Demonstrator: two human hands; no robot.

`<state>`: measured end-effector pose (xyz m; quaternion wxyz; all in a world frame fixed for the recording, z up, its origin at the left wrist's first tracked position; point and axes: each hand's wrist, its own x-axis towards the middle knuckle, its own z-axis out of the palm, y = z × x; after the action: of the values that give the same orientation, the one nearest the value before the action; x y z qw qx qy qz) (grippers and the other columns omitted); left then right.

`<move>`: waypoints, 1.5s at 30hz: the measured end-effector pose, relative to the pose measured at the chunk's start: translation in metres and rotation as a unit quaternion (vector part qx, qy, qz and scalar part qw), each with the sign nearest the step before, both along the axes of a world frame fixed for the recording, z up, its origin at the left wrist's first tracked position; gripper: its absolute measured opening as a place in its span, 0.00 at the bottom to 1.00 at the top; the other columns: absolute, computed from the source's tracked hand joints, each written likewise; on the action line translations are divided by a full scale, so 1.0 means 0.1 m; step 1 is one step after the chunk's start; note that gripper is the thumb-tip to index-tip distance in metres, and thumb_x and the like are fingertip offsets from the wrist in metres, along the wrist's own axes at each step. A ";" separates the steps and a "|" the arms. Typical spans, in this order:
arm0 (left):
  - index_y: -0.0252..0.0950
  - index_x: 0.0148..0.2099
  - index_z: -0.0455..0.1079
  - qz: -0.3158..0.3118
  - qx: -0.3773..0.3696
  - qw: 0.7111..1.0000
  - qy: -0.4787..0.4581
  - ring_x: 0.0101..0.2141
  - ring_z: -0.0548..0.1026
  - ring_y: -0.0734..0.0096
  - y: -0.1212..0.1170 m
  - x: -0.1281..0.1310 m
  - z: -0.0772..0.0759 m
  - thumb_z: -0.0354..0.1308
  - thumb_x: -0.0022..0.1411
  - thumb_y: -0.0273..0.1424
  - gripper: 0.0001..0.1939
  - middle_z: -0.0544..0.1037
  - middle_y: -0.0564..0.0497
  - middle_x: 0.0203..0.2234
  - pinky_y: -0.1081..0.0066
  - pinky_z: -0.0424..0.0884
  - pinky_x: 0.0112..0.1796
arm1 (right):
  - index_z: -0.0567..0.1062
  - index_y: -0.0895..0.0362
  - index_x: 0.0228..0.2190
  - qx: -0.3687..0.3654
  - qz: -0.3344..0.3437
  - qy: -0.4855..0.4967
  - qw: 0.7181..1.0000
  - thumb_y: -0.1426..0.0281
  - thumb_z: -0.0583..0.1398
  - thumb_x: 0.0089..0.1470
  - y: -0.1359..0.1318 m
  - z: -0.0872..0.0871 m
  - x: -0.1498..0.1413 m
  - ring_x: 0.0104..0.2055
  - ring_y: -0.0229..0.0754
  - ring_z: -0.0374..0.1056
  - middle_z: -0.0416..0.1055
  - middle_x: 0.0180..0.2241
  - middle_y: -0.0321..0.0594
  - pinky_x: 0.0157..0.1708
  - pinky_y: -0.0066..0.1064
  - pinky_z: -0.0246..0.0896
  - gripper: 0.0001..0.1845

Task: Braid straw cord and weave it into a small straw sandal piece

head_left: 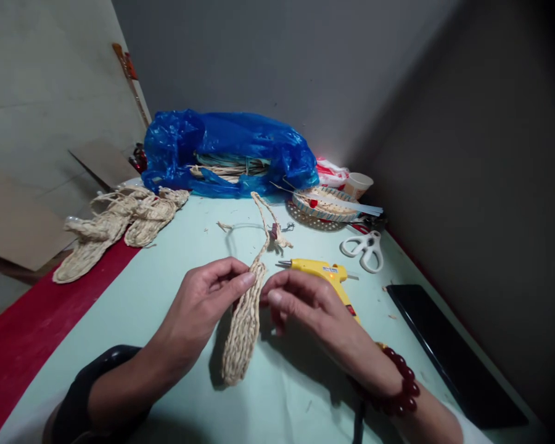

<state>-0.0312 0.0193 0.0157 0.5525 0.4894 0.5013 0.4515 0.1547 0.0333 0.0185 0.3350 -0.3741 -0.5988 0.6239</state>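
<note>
A long, narrow woven straw sole [243, 330] stands out over the table, tilted, its broad rounded end towards me. My left hand [208, 302] is closed on its upper part, with the thumb on the front face. From its narrow end a loose straw braid [264, 231] runs away over the table and bends back to a frayed end. My right hand [300, 302] is beside the sole's right edge, thumb and fingers curled together; whether something is between them is hidden. Just behind that hand lies a yellow hot glue gun [321, 269], its nozzle pointing left.
White-handled scissors [364, 250] and a black tray-like slab [453, 351] lie on the right. Woven straw shoes [115, 225] stand at the left edge. At the back are a blue plastic bag [259, 139] of straw, a round basket [326, 213] and a cup [358, 184].
</note>
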 end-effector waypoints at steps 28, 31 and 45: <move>0.41 0.31 0.81 0.146 -0.062 0.968 -0.194 0.32 0.76 0.70 0.08 -0.10 0.16 0.77 0.39 0.39 0.16 0.80 0.54 0.27 0.79 0.75 0.34 | 0.66 0.52 0.26 0.193 -0.101 -0.567 0.794 0.51 0.56 0.58 0.06 -0.01 0.78 0.24 0.50 0.66 0.73 0.24 0.43 0.26 0.34 0.44 0.19; 0.40 0.31 0.81 0.166 -0.132 0.940 -0.269 0.28 0.76 0.73 0.08 -0.07 0.25 0.80 0.30 0.36 0.22 0.80 0.54 0.26 0.78 0.76 0.31 | 0.66 0.52 0.28 0.183 -0.118 -0.564 0.796 0.54 0.57 0.56 0.06 -0.06 0.72 0.25 0.49 0.65 0.73 0.25 0.43 0.26 0.33 0.44 0.16; 0.45 0.34 0.82 0.100 -0.085 0.978 -0.160 0.29 0.76 0.71 0.03 -0.15 0.13 0.75 0.43 0.43 0.15 0.77 0.56 0.22 0.78 0.75 0.33 | 0.77 0.53 0.39 -0.011 -0.221 -0.068 0.973 0.52 0.64 0.50 -0.08 0.21 0.71 0.19 0.36 0.58 0.71 0.28 0.40 0.19 0.30 0.55 0.20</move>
<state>-0.0465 0.0222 0.0287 0.6174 0.3095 0.4895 0.5324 0.2258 0.0256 0.0397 0.4195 -0.5423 -0.5154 0.5142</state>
